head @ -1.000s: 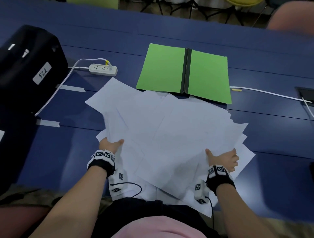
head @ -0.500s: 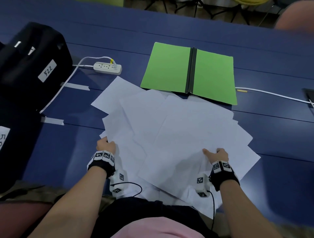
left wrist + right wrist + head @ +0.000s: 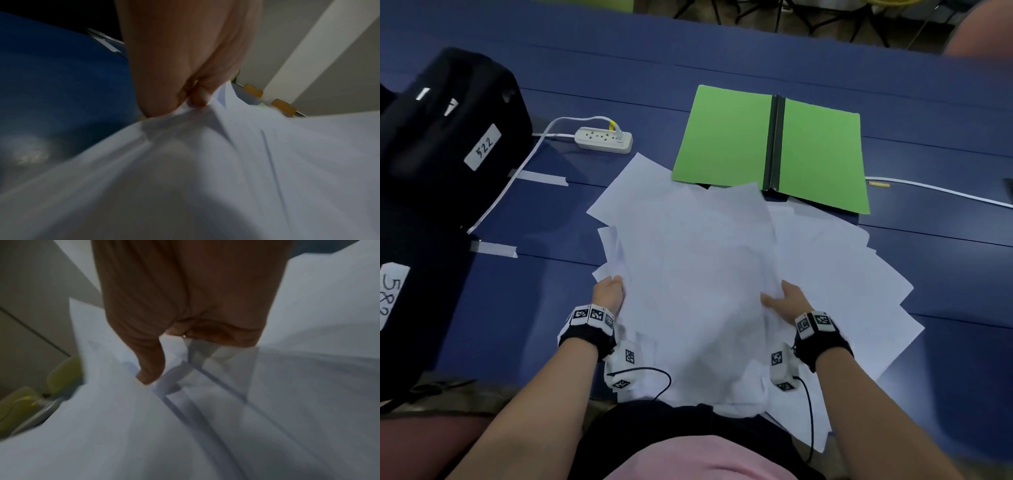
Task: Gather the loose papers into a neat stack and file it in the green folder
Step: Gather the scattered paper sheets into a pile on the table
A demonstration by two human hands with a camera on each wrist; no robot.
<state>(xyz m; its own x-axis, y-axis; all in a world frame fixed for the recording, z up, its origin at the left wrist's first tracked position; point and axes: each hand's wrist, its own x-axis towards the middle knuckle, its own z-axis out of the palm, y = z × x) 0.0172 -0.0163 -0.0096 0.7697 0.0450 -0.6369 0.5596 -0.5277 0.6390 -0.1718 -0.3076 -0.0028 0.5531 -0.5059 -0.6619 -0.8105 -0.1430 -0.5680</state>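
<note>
Several white papers (image 3: 698, 274) lie fanned out on the blue table, and a middle bunch is lifted between my hands. My left hand (image 3: 609, 291) grips the bunch's left edge; in the left wrist view its fingers (image 3: 191, 97) pinch the papers (image 3: 205, 162). My right hand (image 3: 786, 303) holds the right edge, with the thumb (image 3: 152, 369) on top of the papers (image 3: 267, 402) and the fingers hidden beneath. More loose sheets (image 3: 842, 281) lie flat to the right. The green folder (image 3: 726, 137) lies open just beyond the papers, its black spine (image 3: 775, 144) in the middle.
A black bag (image 3: 448, 130) labelled 522 stands at the left. A white power strip (image 3: 604, 138) and its cord lie left of the folder. A white cable (image 3: 935, 190) runs off to the right. Tape strips (image 3: 493, 248) stick to the table (image 3: 945, 137).
My right hand has moved left toward the middle, drawing sheets into a narrower bunch that now stands raised. My left hand has stayed at the left edge.
</note>
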